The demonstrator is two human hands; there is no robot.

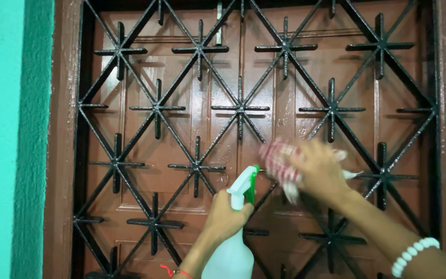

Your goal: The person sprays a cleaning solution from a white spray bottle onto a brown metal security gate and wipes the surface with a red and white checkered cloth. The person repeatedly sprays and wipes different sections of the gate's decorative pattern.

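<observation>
My left hand (pixel 226 214) has its grip closed round the neck of a white plastic spray bottle (pixel 232 243) with a green trigger, held upright low in the middle. My right hand (pixel 320 170), blurred, has its grip closed on a red-and-white checked cloth (pixel 280 163) pressed against the grille (pixel 241 108). The grille is black iron, diamond bars with star crossings, over glossy brown wooden shutters (pixel 181 129). A brown frame (pixel 60 139) edges it; a rough turquoise wall (pixel 6 139) lies left. White beads (pixel 414 253) circle my right wrist.
</observation>
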